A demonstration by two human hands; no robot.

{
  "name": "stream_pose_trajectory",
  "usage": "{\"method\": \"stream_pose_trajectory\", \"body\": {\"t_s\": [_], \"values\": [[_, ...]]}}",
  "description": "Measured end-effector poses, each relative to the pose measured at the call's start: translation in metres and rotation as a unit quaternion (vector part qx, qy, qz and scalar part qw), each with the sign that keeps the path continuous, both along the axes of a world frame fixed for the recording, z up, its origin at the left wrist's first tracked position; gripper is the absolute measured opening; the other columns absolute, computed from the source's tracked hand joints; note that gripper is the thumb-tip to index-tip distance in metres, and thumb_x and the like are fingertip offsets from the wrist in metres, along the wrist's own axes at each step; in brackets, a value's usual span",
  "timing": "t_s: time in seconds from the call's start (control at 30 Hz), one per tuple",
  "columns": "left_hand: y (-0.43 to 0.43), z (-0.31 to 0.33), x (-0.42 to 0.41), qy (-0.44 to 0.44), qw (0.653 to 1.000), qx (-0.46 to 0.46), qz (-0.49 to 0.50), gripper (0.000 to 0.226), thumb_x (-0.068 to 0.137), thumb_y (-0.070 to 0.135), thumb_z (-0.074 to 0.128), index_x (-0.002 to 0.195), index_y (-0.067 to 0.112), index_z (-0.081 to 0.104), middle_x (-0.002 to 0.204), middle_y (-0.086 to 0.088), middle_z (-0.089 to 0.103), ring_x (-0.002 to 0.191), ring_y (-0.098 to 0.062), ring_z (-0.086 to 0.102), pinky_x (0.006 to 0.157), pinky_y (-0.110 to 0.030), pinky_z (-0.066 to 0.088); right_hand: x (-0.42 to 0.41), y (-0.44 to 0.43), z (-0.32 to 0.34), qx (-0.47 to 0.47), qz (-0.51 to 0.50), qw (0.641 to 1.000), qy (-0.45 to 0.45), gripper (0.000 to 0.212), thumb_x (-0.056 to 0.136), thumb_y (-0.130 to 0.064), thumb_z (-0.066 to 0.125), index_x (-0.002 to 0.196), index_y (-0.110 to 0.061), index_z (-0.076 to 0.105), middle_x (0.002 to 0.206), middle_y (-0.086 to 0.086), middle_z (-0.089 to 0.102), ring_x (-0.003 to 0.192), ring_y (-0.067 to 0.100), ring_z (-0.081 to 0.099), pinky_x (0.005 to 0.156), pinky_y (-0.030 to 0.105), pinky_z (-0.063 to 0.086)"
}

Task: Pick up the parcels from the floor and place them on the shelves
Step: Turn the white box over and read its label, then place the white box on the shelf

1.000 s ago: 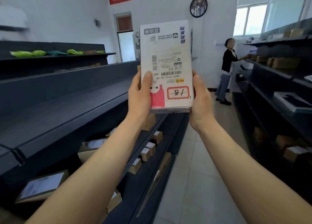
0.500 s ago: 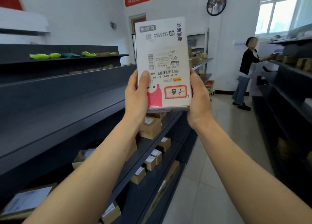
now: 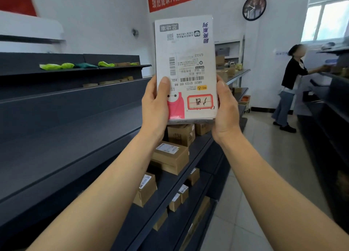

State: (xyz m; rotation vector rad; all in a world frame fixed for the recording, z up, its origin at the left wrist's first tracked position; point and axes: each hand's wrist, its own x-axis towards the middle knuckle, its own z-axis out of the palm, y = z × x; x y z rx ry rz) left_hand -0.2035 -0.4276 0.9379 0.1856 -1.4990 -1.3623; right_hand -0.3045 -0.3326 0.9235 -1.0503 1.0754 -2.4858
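Two hands grip one parcel (image 3: 186, 69), centre of frame, held upright w/ label facing the camera, print upside down. Left hand (image 3: 155, 107): thumb across the lower-left face, fingers behind, closed on the left edge. Right hand (image 3: 225, 110): palm against the lower-right edge, likewise closed round it. Parcel is flat, white, w/ a pink patch and a red-framed handwritten tag near its bottom; it is off the floor and not yet on any shelf.

Outward, lower centre: dark grey shelving (image 3: 79, 137) runs along the left half of the frame, approx. four tiers visible. Upper tier at centre-left is bare. Tier just below the hands carries four brown cartons (image 3: 171, 157) close together; next tier down shows approx. four smaller cartons; lower ones too dim to count. Upper left: far shelf w/ approx. four green bags (image 3: 50, 66) and one dark teal bag. Upper right: one wall clock (image 3: 254, 6), one red banner, one window; one other person (image 3: 291, 84) stands at the right-hand shelving.

Progress (judged): pick-up done for this parcel; placing remains. Label is prob. being read to choose a slot. Tiled floor (image 3: 264, 156) in view shows no parcels, so how many remain cannot be told.
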Motion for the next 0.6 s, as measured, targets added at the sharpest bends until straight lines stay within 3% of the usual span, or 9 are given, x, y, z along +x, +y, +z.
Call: {"method": "stream_pose_trajectory", "body": {"t_s": [0.23, 0.33, 0.47, 0.6], "values": [[-0.038, 0.004, -0.020, 0.020, 0.997, 0.006, 0.075, 0.024, 0.100, 0.029, 0.048, 0.121, 0.022, 0.057, 0.104, 0.004, 0.075, 0.088, -0.013, 0.074, 0.065, -0.021, 0.057, -0.035, -0.058, 0.002, -0.021, 0.075, 0.997, -0.002, 0.041, 0.102, -0.027, 0.044, 0.137, -0.008, 0.054, 0.123, 0.019, 0.068, 0.108, 0.031, 0.068, 0.081, 0.036, 0.059], [-0.053, 0.007, -0.027, 0.029, 0.992, 0.003, 0.124, 0.019, 0.100, 0.028, 0.048, 0.116, 0.025, 0.059, 0.104, 0.005, 0.075, 0.090, -0.013, 0.073, 0.070, -0.025, 0.060, -0.050, -0.086, 0.004, -0.020, 0.118, 0.993, 0.022, 0.042, 0.101, -0.031, 0.045, 0.138, -0.013, 0.053, 0.124, 0.014, 0.069, 0.108, 0.026, 0.069, 0.081, 0.033, 0.057], [-0.070, 0.012, -0.041, 0.033, 0.981, -0.002, 0.193, 0.030, 0.099, 0.030, 0.048, 0.127, 0.019, 0.056, 0.113, 0.000, 0.073, 0.096, -0.016, 0.072, 0.081, -0.034, 0.060, -0.070, -0.118, 0.012, -0.011, 0.172, 0.984, 0.039, 0.042, 0.099, -0.037, 0.047, 0.136, -0.018, 0.057, 0.117, 0.006, 0.073, 0.103, 0.022, 0.072, 0.075, 0.027, 0.058], [-0.080, 0.015, -0.051, 0.044, 0.965, -0.008, 0.259, 0.030, 0.099, 0.030, 0.048, 0.126, 0.022, 0.057, 0.108, 0.007, 0.074, 0.093, -0.009, 0.072, 0.070, -0.019, 0.057, -0.085, -0.143, 0.021, 0.004, 0.228, 0.972, 0.063, 0.043, 0.098, -0.041, 0.047, 0.134, -0.019, 0.058, 0.116, 0.006, 0.074, 0.103, 0.022, 0.072, 0.076, 0.029, 0.059]]}}
